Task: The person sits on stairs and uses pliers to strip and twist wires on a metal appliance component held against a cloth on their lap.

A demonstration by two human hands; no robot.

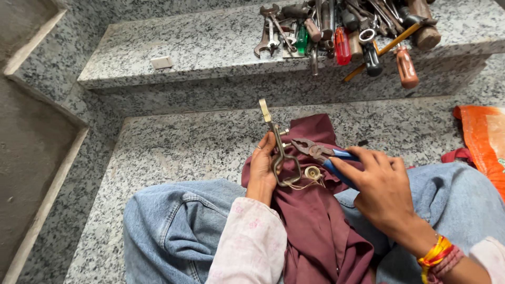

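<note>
I sit on granite steps with a maroon cloth (315, 231) across my lap. My left hand (262, 168) grips a bent metal part (279, 152), a looped rod with a flat brass-coloured end sticking up. My right hand (381, 189) holds blue-handled pliers (321, 153), jaws apart and pointing left toward the small fittings on the metal part. A small round cap (312, 172) with thread-like strands lies on the cloth just below the pliers.
A pile of hand tools (347, 31), with spanners, screwdrivers and hammers, lies on the upper step (210, 47). A small pale block (161, 62) sits on that step. An orange bag (486, 137) lies at the right. A concrete channel (31, 147) runs along the left.
</note>
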